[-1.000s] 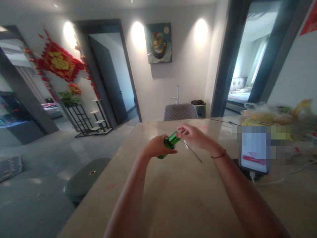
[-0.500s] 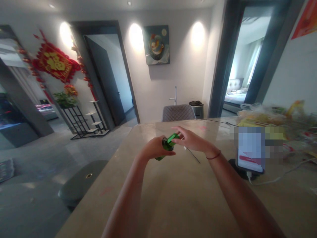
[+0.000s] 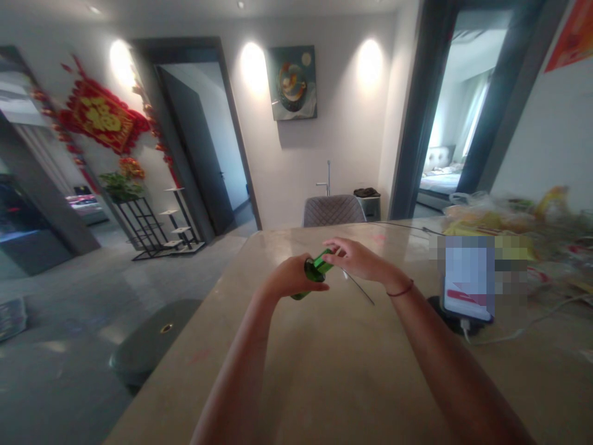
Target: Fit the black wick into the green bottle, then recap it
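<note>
Above the middle of the table I hold a small green object with a dark, glossy rounded part; its exact kind is not clear. My left hand is wrapped round the dark part, and a green end shows beneath the palm. At the object's upper right end, my right hand has its fingers bent and closed on the green part. Something small and whitish shows at the right fingertips, too small to name. A thin dark rod lies on the table just below the right hand.
On the stone-look table, a charging phone stands at the right, its white cable trailing sideways. Plastic bags are heaped behind it. A quilted grey chair is at the far edge, and a dark stool at the left.
My right fingers have curled in more closely round the green part's end, and the whitish bit has come into sight there. The left hand has barely moved.
</note>
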The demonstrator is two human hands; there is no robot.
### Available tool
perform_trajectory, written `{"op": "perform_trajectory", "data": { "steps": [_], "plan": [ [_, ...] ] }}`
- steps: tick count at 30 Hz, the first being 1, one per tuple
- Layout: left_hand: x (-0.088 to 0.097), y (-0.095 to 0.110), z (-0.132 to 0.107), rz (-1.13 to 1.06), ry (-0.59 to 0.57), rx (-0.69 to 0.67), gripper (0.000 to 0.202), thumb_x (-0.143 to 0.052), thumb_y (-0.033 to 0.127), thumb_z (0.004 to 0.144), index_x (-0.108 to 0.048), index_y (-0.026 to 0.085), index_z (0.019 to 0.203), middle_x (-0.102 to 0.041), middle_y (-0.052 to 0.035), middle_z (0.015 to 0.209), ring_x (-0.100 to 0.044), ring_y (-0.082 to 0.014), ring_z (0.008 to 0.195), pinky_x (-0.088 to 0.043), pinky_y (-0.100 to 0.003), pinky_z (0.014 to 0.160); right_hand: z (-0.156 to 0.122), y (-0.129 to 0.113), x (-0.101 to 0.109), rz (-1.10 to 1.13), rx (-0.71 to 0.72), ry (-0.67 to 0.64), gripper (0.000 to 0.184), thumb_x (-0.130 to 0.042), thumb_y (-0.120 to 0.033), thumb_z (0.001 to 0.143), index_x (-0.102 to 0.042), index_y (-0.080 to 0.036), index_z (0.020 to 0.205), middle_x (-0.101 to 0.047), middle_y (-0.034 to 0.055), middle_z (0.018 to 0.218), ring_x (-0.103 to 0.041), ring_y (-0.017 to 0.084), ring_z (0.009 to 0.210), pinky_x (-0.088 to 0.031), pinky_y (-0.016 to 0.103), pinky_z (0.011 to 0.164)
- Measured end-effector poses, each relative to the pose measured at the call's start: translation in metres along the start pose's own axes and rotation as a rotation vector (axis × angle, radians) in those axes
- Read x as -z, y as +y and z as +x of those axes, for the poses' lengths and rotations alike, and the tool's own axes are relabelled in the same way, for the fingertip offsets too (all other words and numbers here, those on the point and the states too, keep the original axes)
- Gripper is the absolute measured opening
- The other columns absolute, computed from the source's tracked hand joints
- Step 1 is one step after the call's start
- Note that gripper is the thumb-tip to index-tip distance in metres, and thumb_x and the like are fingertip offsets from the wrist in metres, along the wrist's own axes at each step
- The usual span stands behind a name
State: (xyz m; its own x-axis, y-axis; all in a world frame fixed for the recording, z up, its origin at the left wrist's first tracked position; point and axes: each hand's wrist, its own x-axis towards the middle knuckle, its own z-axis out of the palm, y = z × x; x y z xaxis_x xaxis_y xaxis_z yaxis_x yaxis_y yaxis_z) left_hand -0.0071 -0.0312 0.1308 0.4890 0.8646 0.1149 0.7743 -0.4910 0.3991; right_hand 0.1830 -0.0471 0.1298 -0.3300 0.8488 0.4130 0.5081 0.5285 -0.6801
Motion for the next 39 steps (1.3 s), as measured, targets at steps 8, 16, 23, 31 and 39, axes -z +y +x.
{"op": "perform_trajectory", "data": {
  "steps": [8, 16, 23, 31, 39],
  "plan": [
    [0.000, -0.001, 0.000, 0.032, 0.012, 0.002, 0.055, -0.066, 0.060, 0.051, -0.057, 0.019, 0.087, -0.065, -0.0036, 0.081, -0.059, -0.0201, 0.073, -0.040, -0.027, 0.061, 0.000, 0.005, 0.004, 0.084, 0.063, 0.014, 0.050, -0.058, -0.035, 0.078, -0.043, -0.018, 0.122, -0.056, 0.0127, 0.114, -0.057, 0.020, 0.099, -0.048, 0.036, 0.083],
    [-0.002, -0.003, 0.001, 0.028, -0.004, -0.026, 0.057, -0.065, 0.061, 0.051, -0.057, 0.019, 0.087, -0.065, -0.0044, 0.080, -0.059, -0.0201, 0.072, -0.040, -0.027, 0.060, -0.006, 0.001, 0.012, 0.043, 0.146, -0.051, 0.056, -0.067, -0.029, 0.069, -0.045, -0.018, 0.120, -0.052, 0.0111, 0.120, -0.055, 0.019, 0.104, -0.046, 0.033, 0.087],
    [-0.002, -0.003, 0.002, 0.044, -0.023, -0.004, 0.054, -0.066, 0.059, 0.050, -0.056, 0.019, 0.084, -0.065, -0.0041, 0.079, -0.058, -0.0194, 0.071, -0.039, -0.026, 0.060, -0.004, 0.002, 0.008, -0.039, 0.059, -0.066, 0.044, -0.063, -0.030, 0.073, -0.052, -0.014, 0.112, -0.062, 0.0106, 0.098, -0.061, 0.018, 0.085, -0.050, 0.034, 0.077],
    [-0.003, -0.003, 0.003, 0.028, -0.039, 0.002, 0.056, -0.065, 0.061, 0.050, -0.056, 0.018, 0.085, -0.064, -0.0041, 0.080, -0.058, -0.0196, 0.071, -0.039, -0.026, 0.059, -0.002, 0.006, 0.007, 0.007, -0.004, -0.079, 0.042, -0.056, -0.035, 0.079, -0.052, -0.012, 0.113, -0.064, 0.0102, 0.090, -0.061, 0.018, 0.082, -0.050, 0.034, 0.075],
    [-0.003, -0.005, 0.003, 0.029, -0.037, 0.015, 0.056, -0.066, 0.061, 0.049, -0.056, 0.018, 0.085, -0.065, -0.0042, 0.080, -0.058, -0.0193, 0.072, -0.039, -0.026, 0.059, -0.003, 0.007, 0.009, 0.081, 0.017, -0.099, 0.053, -0.058, -0.038, 0.077, -0.046, -0.012, 0.122, -0.062, 0.0123, 0.104, -0.060, 0.018, 0.091, -0.049, 0.032, 0.080]
  ]
}}
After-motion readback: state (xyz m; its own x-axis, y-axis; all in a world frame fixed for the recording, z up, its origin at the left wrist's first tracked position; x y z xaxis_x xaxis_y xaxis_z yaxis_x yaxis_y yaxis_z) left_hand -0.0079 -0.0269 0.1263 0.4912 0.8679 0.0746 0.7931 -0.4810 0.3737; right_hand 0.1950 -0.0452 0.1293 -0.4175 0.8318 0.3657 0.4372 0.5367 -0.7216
